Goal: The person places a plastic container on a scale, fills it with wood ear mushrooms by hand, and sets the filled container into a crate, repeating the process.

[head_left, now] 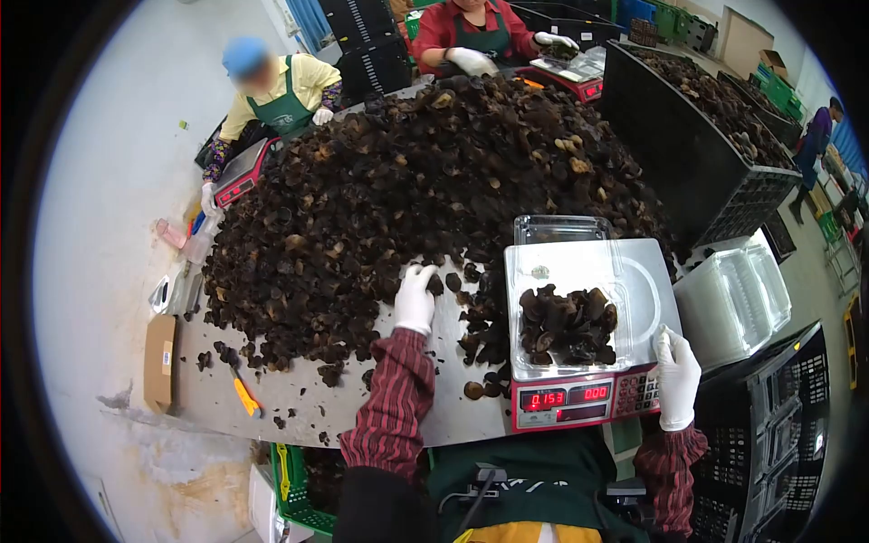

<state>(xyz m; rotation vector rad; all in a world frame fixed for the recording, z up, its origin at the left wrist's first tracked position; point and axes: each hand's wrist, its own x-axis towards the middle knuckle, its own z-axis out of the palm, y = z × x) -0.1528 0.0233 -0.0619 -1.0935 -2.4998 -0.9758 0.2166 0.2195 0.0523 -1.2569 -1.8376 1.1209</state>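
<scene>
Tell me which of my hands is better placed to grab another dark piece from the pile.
Left, most likely. Your left hand is at the near edge of the pile, while your right hand is by the right side of the scale, farther away.

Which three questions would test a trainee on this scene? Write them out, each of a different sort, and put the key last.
1. Multiple choice: what does the left display of the near scale read?
a) 0.513
b) 0.153
c) 0.351
2. True or false: the left hand is at the near edge of the big dark pile.
3. Fill in: the tool with the orange handle lies on the ____.

Key: 1 b; 2 true; 3 table.
</scene>
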